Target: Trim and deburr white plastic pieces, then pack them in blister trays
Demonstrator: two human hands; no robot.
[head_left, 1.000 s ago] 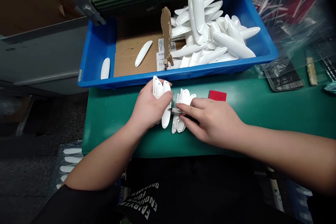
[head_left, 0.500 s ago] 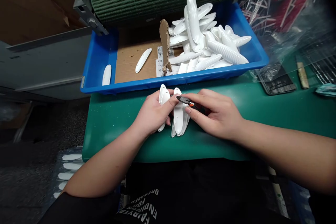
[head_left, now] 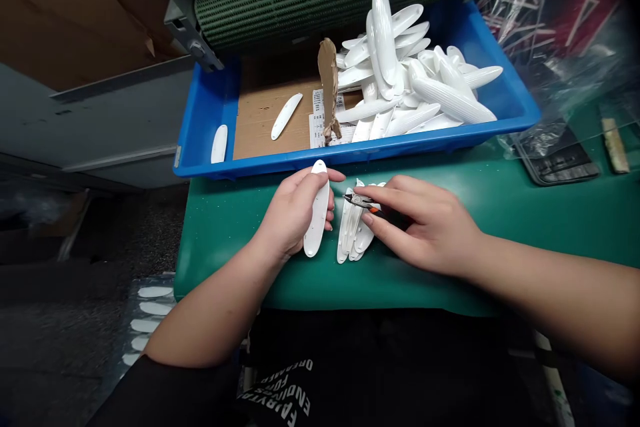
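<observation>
Head view has your left hand curled around one white plastic shell. The thumb lies across its upper end and the fingertips hook round its right edge, so the grip is closed and firm. The shell stands lengthwise, its far tip pointing at the blue bin and its near tip just above the green table. Your left forearm runs in from the lower left with the wrist bent slightly inward. Your right hand sits palm down just to the right, its forearm stretched in from the lower right edge. Its thumb and forefinger are pinched shut on a small pair of nippers, whose dark tip points left toward the held shell, close to it but apart. Under your right fingers a small stack of shells leans on the table, just beside the one you hold. Beyond both hands the bin holds a heap of white shells at its right end and a cardboard liner at its left.
</observation>
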